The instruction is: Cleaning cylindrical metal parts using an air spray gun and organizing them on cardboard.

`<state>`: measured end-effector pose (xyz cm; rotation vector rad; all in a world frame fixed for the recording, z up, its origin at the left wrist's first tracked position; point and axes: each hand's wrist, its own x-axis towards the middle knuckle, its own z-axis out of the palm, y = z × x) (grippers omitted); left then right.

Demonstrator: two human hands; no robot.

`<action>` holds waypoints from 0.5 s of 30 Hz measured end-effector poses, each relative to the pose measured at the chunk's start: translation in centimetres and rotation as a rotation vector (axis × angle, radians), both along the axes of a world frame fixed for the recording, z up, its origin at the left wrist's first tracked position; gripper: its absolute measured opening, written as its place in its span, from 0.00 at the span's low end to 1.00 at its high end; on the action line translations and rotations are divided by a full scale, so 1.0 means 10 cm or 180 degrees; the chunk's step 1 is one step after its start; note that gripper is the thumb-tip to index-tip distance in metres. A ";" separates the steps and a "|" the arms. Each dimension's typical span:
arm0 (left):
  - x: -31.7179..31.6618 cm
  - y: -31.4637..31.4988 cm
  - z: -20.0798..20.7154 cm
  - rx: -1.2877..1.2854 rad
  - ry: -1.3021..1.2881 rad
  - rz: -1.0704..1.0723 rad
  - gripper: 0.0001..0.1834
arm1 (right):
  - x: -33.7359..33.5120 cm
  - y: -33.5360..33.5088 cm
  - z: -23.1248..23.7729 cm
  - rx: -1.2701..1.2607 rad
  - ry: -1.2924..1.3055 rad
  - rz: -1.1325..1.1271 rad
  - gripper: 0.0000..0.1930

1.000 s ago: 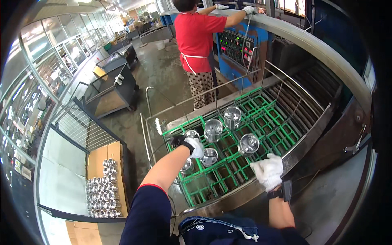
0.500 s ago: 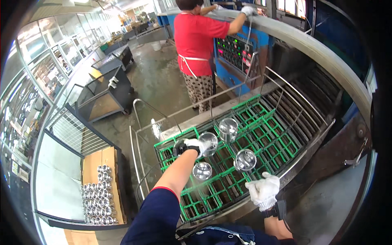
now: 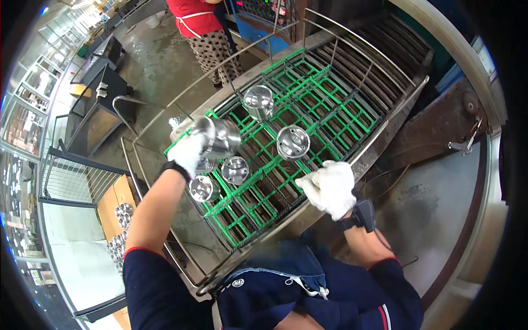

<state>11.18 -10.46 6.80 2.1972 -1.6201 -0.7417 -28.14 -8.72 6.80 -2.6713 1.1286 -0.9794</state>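
Gloved in white, my left hand [image 3: 190,151] is closed around a shiny metal piston [image 3: 224,137], which is tilted on its side above the green-coated wire rack [image 3: 236,221]. Beneath it, another piston is partly hidden by the hand. More pistons stand on the rack: one at the far side [image 3: 258,103], one toward the right [image 3: 293,142], one nearer the middle [image 3: 235,170] and one at the left [image 3: 202,188]. My right hand [image 3: 330,188], also gloved, hovers by the rack's near right edge, fingers loosely bent and apart from the thumb, with nothing visible in it.
Metal guard rails [image 3: 275,34] surround the rack, and dark conveyor slats [image 3: 374,49] extend to the far right. Beyond the rails stands a co-worker in a red top [image 3: 201,19]. At left, a wire-sided cart [image 3: 71,176] holds cardboard and several pistons [image 3: 118,247].
My left hand has lifted a piston off the rack and tipped it sideways toward the left. My view has turned, shifting the scene up and left. The right hand stays near the rack's edge.
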 end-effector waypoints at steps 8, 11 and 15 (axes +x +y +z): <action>0.40 1.74 1.10 -0.2380 0.2870 0.0376 0.25 | 0.12 -0.62 0.91 0.0992 0.1772 -0.0312 0.26; 0.32 2.51 1.27 -0.3856 0.2606 0.1470 0.29 | 0.46 -1.07 0.97 0.1677 0.2806 -0.0347 0.34; 0.43 3.68 1.11 -0.3485 0.0937 0.2190 0.37 | 0.66 -1.52 0.14 0.1542 0.3605 0.0081 0.32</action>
